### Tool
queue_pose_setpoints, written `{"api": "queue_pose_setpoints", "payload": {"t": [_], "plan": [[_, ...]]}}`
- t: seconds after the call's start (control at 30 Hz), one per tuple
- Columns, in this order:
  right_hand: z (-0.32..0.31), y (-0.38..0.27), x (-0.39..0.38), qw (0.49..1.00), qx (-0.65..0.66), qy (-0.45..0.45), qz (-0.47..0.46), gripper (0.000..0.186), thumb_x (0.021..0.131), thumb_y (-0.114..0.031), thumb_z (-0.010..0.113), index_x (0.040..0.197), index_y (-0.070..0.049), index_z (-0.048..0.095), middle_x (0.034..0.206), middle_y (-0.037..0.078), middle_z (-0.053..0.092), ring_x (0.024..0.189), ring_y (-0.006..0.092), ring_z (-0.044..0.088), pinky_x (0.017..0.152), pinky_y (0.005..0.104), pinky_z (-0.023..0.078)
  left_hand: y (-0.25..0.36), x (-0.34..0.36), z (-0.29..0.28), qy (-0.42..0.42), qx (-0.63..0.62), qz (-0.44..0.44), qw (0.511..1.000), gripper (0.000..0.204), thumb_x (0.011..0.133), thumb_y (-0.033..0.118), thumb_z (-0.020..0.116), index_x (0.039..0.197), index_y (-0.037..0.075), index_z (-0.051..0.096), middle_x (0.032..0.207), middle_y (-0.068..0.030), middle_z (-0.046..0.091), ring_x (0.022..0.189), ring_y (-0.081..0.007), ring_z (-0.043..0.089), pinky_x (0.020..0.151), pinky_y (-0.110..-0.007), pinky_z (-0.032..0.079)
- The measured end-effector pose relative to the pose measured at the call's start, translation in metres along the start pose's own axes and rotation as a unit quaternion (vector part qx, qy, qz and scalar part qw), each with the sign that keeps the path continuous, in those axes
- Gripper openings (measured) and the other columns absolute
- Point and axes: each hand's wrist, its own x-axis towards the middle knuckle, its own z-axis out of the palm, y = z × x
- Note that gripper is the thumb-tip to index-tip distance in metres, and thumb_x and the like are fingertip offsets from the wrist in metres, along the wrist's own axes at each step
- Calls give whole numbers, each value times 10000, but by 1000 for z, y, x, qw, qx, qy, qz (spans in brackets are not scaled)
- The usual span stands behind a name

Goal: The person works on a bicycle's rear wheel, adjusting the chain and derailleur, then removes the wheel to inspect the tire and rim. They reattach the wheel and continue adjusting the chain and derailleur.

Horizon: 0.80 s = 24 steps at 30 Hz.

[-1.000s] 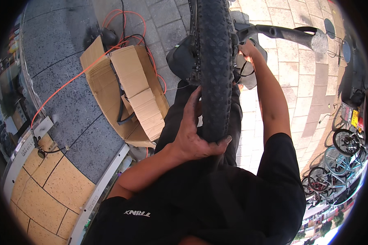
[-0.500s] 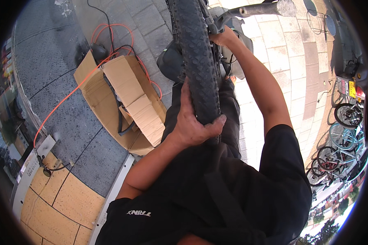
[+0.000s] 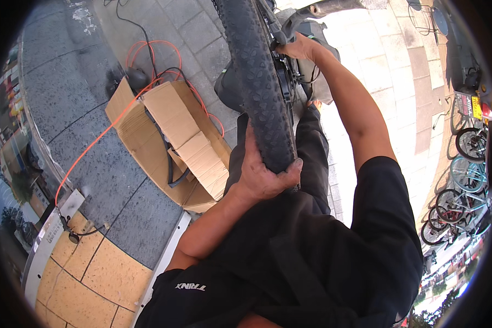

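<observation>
A knobbly black bicycle tire stands upright in front of my body, its near end close to my waist. My left hand is closed round the near end, thumb on the right side and fingers along the left. Farther off, my right hand is closed beside the right side of the wheel, just below a dark metal bar of the bicycle. What its fingertips grip is hidden. Dark mechanical parts and cables show between that hand and the tire.
An opened cardboard box with a black curved part inside lies to the left. An orange hose runs over the box and the ground. A white metal edge borders yellow tiles at lower left. Several bicycles stand at far right.
The view has shifted, so the box and ground sit slightly farther right and lower. The tire's far end leans a little more to the left. Both hands keep their places on the bicycle.
</observation>
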Motion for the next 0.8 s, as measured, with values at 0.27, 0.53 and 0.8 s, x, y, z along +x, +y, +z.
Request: {"api": "queue_pose_setpoints", "payload": {"t": [0.27, 0.53, 0.8], "plan": [[-18, -15, -37, 999, 1, 5, -41, 648, 836, -443, 748, 1278, 24, 665, 1191, 192, 716, 1112, 290, 667, 1001, 370, 483, -2, -1, -10, 7, -13, 2, 1000, 774, 739, 46, 811, 1374, 34, 368, 1165, -93, 574, 978, -176, 643, 887, -361, 544], [14, 41, -161, 953, 154, 261, -24, 352, 976, -156, 644, 1242, 72, 673, 1151, 169, 734, 1056, 209, 690, 955, 310, 524, -31, -19, 0, -53, -7, 20, 998, 885, 756, 68, 853, 1441, 59, 292, 1253, -103, 529, 1056, -178, 612, 925, -361, 525], [66, -21, -265, 972, 154, 175, -7, 286, 998, -163, 625, 1186, 41, 690, 985, 91, 734, 905, 125, 663, 855, 285, 529, -16, -28, -6, -26, 128, 125, 983, 921, 822, 125, 833, 1507, -24, 236, 1392, -145, 489, 1232, -263, 548, 1059, -379, 455]]}}
